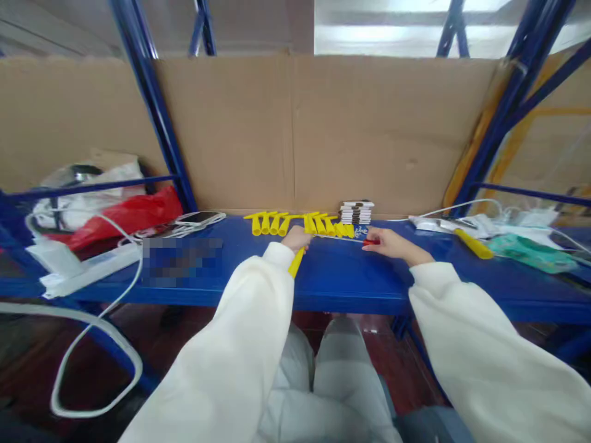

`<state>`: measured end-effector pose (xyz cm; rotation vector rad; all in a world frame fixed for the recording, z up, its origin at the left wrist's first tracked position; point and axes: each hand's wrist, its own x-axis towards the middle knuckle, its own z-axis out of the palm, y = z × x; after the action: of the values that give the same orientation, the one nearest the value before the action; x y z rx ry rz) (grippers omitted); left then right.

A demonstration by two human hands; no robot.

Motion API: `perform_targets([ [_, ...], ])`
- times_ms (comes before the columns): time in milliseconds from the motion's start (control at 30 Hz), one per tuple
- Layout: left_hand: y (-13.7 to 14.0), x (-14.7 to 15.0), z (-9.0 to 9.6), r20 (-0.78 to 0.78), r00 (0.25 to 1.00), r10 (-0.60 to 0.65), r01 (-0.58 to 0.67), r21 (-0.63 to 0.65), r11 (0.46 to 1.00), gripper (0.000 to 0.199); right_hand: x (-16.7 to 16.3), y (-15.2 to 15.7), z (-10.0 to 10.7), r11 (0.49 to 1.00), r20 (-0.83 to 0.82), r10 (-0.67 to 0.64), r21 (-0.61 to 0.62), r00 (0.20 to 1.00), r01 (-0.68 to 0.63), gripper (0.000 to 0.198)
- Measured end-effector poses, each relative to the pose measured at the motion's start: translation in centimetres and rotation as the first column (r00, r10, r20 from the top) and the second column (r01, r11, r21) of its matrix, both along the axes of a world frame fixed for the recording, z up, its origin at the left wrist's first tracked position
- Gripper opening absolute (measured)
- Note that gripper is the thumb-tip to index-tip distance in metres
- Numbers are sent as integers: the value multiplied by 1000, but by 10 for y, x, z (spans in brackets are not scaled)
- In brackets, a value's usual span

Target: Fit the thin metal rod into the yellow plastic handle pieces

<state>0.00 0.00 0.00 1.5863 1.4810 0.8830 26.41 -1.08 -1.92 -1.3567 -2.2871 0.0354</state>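
My left hand (298, 239) is closed around a yellow plastic piece (297, 263), whose lower end sticks out below the fist. To its right, my right hand (390, 242) grips a red handle (370, 242). From that handle a thin shaft, like a screwdriver's, runs left toward my left hand; where its tip ends I cannot make out. Just behind my left hand stands a row of yellow tube-like pieces (256, 226) with flat tops. More yellow pieces (329, 226) lie between the hands, some smaller.
A stack of white-and-dark pieces (355, 213) stands against the cardboard panel (231, 135). On the blue tabletop (341, 277), a phone (201, 218), cables and a white power strip (96, 267) lie left. At right are a yellow-handled tool (474, 243) and a green plastic packet (530, 252).
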Motion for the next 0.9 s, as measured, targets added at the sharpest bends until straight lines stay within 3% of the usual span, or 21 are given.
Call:
perform_targets([
  [200, 0, 0, 0, -1, 1000, 15, -16, -7, 1000, 28, -2, -3, 3, 995, 43, 20, -97, 999, -15, 33],
  [467, 2, 1, -1, 8, 1000, 16, -16, -12, 1000, 24, 2, 5, -6, 999, -79, -31, -22, 996, 30, 24],
  [700, 3, 0, -2, 7, 1000, 22, -22, -7, 1000, 24, -1, 0, 1, 997, 15, 5, -73, 1000, -3, 27],
  [900, 3, 1, -2, -5, 1000, 26, -26, -2, 1000, 22, 0, 5, -5, 999, -39, 10, -52, 999, -12, 26],
])
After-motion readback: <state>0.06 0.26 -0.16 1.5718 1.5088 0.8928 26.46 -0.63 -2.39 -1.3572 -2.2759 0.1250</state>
